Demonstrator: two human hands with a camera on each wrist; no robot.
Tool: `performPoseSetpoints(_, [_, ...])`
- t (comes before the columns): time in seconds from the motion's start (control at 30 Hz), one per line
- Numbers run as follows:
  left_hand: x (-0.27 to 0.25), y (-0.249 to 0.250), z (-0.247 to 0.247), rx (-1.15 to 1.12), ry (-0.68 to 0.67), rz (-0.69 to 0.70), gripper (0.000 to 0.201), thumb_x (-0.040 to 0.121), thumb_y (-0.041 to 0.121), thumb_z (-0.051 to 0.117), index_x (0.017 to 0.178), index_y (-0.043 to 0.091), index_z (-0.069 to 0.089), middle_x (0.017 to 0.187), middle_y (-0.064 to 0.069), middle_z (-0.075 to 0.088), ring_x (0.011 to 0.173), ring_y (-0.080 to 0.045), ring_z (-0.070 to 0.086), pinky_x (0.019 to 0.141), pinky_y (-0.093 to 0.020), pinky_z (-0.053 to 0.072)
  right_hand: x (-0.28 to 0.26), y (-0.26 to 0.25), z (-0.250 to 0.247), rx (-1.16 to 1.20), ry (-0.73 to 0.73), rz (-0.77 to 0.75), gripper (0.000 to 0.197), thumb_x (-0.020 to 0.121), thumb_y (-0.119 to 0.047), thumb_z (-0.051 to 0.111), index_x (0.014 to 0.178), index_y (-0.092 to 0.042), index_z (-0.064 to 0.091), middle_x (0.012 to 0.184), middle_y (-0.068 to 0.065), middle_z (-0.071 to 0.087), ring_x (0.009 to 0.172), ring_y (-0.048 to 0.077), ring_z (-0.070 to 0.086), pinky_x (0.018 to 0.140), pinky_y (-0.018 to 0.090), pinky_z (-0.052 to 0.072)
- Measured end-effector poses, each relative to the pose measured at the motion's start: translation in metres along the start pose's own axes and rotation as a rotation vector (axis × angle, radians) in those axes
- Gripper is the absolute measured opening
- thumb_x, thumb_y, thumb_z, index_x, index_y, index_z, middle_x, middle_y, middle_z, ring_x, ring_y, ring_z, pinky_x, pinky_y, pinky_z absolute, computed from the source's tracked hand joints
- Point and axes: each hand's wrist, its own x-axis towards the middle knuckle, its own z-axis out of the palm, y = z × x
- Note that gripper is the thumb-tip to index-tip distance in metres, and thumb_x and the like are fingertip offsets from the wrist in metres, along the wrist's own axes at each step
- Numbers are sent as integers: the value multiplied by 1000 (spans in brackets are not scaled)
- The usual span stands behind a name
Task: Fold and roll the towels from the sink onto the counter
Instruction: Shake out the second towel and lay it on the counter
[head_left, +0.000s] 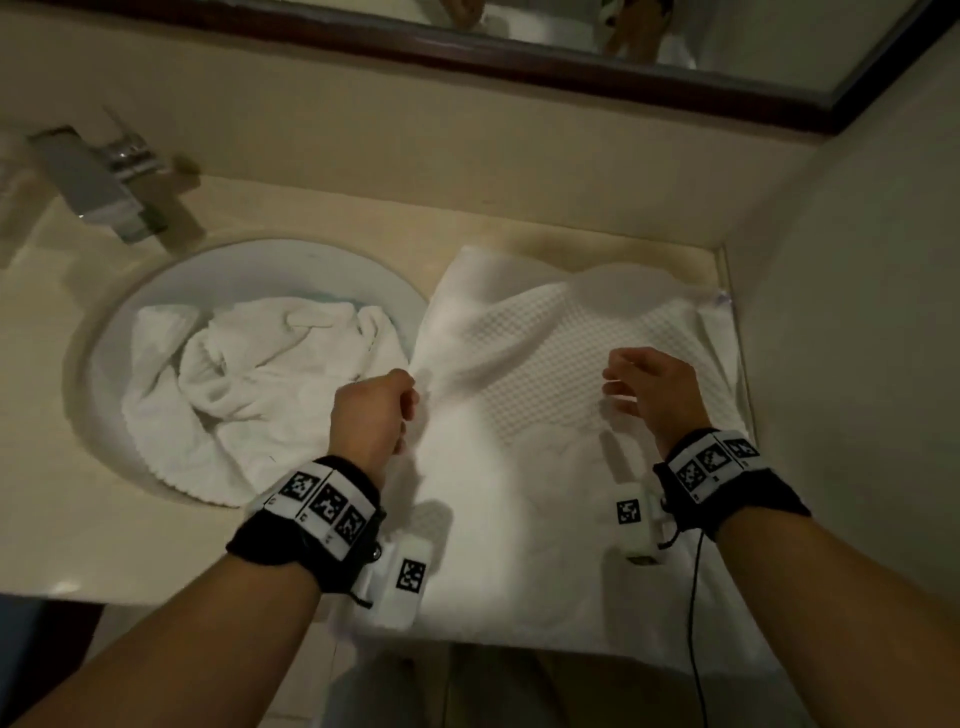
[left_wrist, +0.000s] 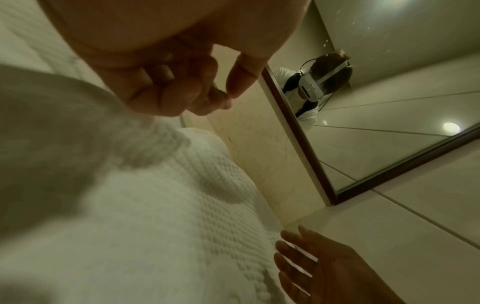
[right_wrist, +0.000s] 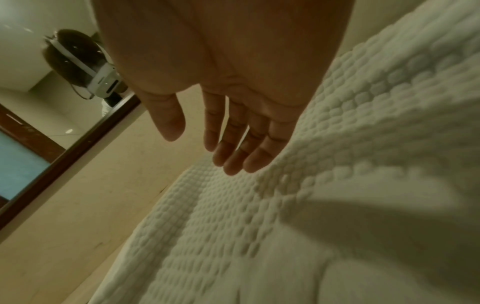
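Note:
A white waffle-weave towel (head_left: 519, 467) (left_wrist: 182, 226) (right_wrist: 311, 226) lies spread on the counter (head_left: 78, 535) right of the sink, its near edge hanging over the front. My left hand (head_left: 384, 410) (left_wrist: 182, 88) is at the towel's left edge, fingers curled, and grips a raised fold of it. My right hand (head_left: 644, 384) (right_wrist: 228, 133) (left_wrist: 324, 267) hovers open just above the towel's right half, fingers relaxed and holding nothing. A crumpled white terry towel (head_left: 249, 384) lies in the round sink (head_left: 291, 265).
A chrome faucet (head_left: 98, 182) stands behind the sink at the left. A dark-framed mirror (head_left: 623, 52) runs along the back wall. A side wall (head_left: 857, 364) closes the counter off at the right, right beside the towel.

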Motion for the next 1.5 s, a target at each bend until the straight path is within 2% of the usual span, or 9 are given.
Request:
performPoseSetpoints(0.23, [60,36,62,172,-1,216,16,79,36,65,81,24,76,79,5,73,79,-22,69,77,-38,57,73,8,-54,-130,451,-5,30,80,-42,73,97,-17,67,97,6,72,79,22,70,80,42,59])
performPoseSetpoints(0.4, [112,64,101,323,-20,241,20,80,33,68,98,29,76,96,1,77,84,-21,72,82,-32,59,110,15,-76,-202,475,22,20,89,-19,66,107,-13,60,108,8,68,70,20,64,67,25,57])
performPoseSetpoints(0.63, [141,85,124,736,27,301,67,81,41,77,139,24,49,131,-8,61,119,-33,58,99,-36,49,124,8,-62,-560,503,67,42,88,-32,64,120,-6,54,114,21,63,102,39,61,79,34,46])
performPoseSetpoints(0.7, [150,84,127,833,21,262,59,82,41,74,132,18,54,123,-9,65,113,-34,61,92,-33,49,131,6,-61,-600,469,95,37,88,-27,62,119,-8,54,117,18,62,105,38,61,82,35,46])
performPoseSetpoints(0.83, [160,89,126,776,74,261,27,84,39,65,84,12,63,87,-7,70,84,-30,65,76,-28,48,146,4,-63,-767,437,98,34,89,-20,56,119,-6,59,121,20,61,109,40,60,93,42,49])
performPoseSetpoints(0.97, [172,98,112,447,96,193,21,84,37,67,87,16,70,70,0,72,64,-23,70,71,-33,60,161,-1,-63,-695,510,114,32,93,-19,53,124,-13,60,121,16,65,113,35,61,92,35,48])
performPoseSetpoints(1.13, [206,90,92,292,123,180,30,60,51,71,78,27,73,71,-2,75,74,-29,74,73,-51,62,184,-19,-56,-554,673,81,20,96,-14,54,113,-7,61,117,16,66,107,33,62,81,29,44])
performPoseSetpoints(1.33, [206,105,87,172,119,135,29,65,48,75,77,22,74,75,-3,76,77,-27,75,75,-49,62,207,-32,-59,-470,699,-172,22,91,-10,44,95,2,62,107,22,66,99,36,61,83,32,43])
performPoseSetpoints(1.5, [210,112,96,16,66,75,18,81,26,77,83,8,72,69,-13,75,72,-31,76,73,-52,62,220,-45,-56,-473,671,-235,24,96,-7,45,97,10,62,105,20,62,87,24,52,75,17,33])
